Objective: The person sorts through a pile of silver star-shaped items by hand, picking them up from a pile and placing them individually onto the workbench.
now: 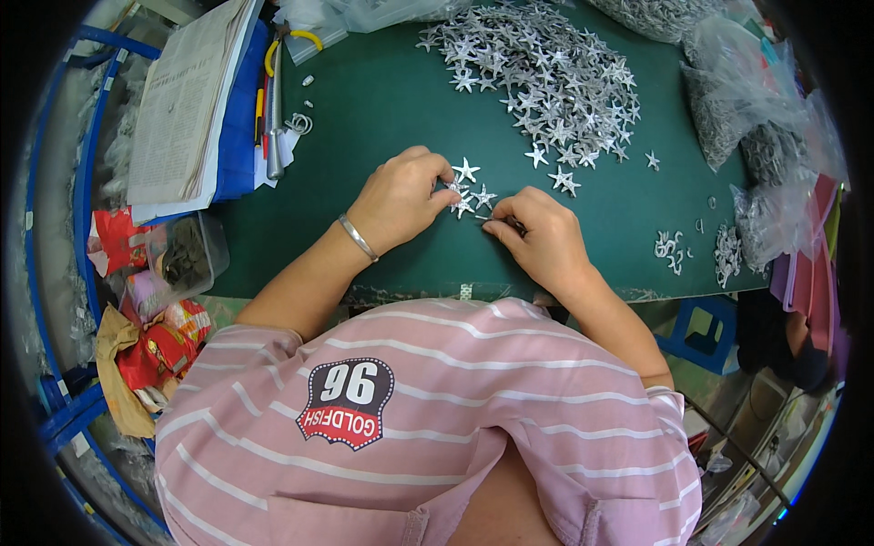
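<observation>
My left hand [405, 196] reaches in from the left, with a silver bangle [357, 238] at its wrist. Thumb and forefinger close on a silver star-shaped metal piece [457, 191], partly covered by the fingertips. Just beyond and beside it lie a loose star [466, 170] and another star [483, 197]. My right hand [544, 235] is closed around a small tool with a dark handle [515, 224]. Its thin bright tip points left, close to the stars; whether it touches one I cannot tell. Most of the tool is hidden in the palm.
A large heap of silver stars [574, 82] spreads over the green tabletop [364, 109]. Plastic bags of metal parts [715, 100] line the right edge, near small curved pieces [669, 250]. At left are a newspaper stack [187, 109], pliers [273, 56] and a clear tub [211, 246].
</observation>
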The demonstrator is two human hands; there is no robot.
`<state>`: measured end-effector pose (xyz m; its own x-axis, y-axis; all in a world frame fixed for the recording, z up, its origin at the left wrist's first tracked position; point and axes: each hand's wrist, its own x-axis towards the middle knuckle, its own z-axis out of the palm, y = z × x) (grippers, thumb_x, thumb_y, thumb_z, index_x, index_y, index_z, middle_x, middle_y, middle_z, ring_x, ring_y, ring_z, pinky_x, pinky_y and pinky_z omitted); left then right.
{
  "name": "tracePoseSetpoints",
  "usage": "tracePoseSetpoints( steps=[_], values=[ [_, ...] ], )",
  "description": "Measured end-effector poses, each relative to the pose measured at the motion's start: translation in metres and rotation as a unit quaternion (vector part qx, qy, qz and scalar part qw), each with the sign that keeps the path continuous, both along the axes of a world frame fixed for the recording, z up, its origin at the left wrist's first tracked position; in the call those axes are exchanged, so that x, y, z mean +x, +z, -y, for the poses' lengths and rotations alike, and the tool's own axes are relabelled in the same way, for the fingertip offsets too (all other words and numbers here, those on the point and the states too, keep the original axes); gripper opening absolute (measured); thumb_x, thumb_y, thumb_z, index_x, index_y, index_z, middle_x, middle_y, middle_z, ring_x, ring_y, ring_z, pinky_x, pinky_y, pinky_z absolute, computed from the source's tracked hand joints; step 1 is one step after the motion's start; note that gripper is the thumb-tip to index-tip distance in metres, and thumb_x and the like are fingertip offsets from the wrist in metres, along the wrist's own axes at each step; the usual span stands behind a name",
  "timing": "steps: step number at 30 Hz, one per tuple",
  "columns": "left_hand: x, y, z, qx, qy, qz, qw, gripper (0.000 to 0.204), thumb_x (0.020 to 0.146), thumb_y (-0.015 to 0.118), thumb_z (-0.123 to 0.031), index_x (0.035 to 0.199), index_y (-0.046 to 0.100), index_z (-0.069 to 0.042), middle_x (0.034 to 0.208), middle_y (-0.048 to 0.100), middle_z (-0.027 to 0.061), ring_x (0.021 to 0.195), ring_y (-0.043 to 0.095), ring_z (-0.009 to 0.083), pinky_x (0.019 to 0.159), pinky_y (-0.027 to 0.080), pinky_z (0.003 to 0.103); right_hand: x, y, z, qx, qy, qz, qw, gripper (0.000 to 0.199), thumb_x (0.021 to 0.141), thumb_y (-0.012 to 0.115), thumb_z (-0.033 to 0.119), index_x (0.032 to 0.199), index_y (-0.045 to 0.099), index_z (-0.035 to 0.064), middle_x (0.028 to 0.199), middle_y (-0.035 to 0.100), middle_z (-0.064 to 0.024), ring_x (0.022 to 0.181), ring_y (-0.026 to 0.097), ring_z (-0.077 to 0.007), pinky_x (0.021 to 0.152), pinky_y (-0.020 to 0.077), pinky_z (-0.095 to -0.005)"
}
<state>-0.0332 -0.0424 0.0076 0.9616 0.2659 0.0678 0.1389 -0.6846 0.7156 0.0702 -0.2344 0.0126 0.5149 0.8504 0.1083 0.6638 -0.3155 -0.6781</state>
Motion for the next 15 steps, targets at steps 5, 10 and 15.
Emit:
tracePoseSetpoints(
  steps=[5,10,15],
  values=[
    [-0.002,0.000,-0.002,-0.045,-0.016,0.015,0.999,0.019,0.071,0.078,-0.005,0.082,0.063,-0.002,0.073,0.054,0.0087,0.063,0.054,0.0214,0.058,0.046,0.030,0.009,0.000,0.016,0.030,0.095,0.046,0.994,0.011,0.075,0.075,0.011,0.081,0.066,0.0069,0.076,0.061,-0.0063,0.065,0.062,-0.0260,0.057,0.0501,-0.0355],
    [-0.014,0.003,-0.003,0.090,-0.005,0.129,0.988,0.016,0.072,0.073,0.002,0.083,0.062,-0.001,0.079,0.058,0.0091,0.067,0.059,0.0214,0.059,0.047,0.029,0.022,0.006,0.027,0.048,0.039,-0.084,0.995,0.008,0.077,0.071,0.004,0.084,0.068,0.0038,0.075,0.061,-0.0087,0.062,0.060,-0.0235,0.057,0.0494,-0.0327],
    [-0.024,0.000,-0.009,0.057,-0.018,0.104,0.993,0.014,0.074,0.070,0.005,0.084,0.064,-0.001,0.082,0.060,0.0082,0.068,0.060,0.0191,0.060,0.047,0.028,0.010,0.003,0.020,0.032,0.041,-0.021,0.998,0.008,0.078,0.072,0.011,0.080,0.067,0.0055,0.075,0.061,-0.0077,0.064,0.062,-0.0246,0.057,0.0498,-0.0342]
  ],
)
